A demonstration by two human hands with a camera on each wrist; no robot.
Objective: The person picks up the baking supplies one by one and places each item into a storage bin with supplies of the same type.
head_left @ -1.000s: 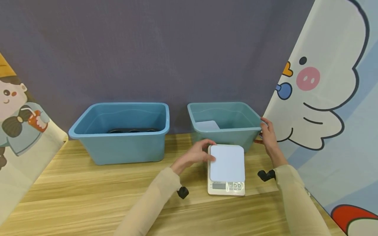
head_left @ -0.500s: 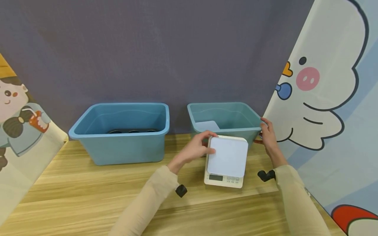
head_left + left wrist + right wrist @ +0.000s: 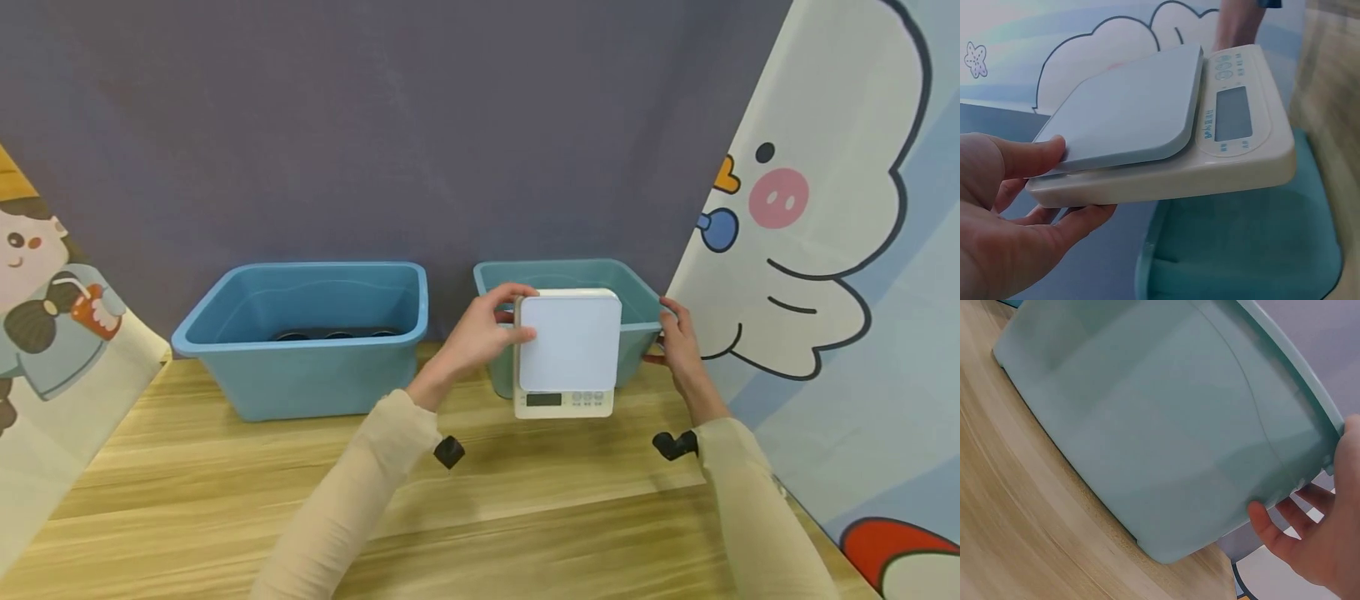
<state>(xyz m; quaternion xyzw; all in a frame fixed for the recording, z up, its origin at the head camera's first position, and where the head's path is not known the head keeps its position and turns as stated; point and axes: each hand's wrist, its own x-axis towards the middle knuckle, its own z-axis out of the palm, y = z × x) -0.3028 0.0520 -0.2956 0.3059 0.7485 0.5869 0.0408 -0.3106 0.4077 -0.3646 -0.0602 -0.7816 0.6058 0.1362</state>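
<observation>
My left hand point(image 3: 480, 333) grips a white kitchen scale point(image 3: 570, 346) by its left edge, thumb on top and fingers underneath. The scale is raised and tilted so its pale platform faces me, overlapping the near rim of the teal bin point(image 3: 633, 333) in the head view. In the left wrist view the scale's display point(image 3: 1233, 114) and buttons show, with the bin's wall below. My right hand point(image 3: 681, 342) holds the bin's right front corner, its fingers point(image 3: 1266, 528) against the wall. Most of the bin's inside is hidden behind the scale.
On the left stands a larger blue bin point(image 3: 315, 379) with dark round-topped things point(image 3: 337, 334) inside. Both bins sit on a wooden table point(image 3: 225, 483) near a dark grey backdrop point(image 3: 315, 133). A cartoon-printed sheet point(image 3: 825, 333) borders the right side.
My left hand has lifted the scale off the table, moving it up and away to the teal bin's front rim. The scale now hides the white flat thing inside. My right hand has stayed put.
</observation>
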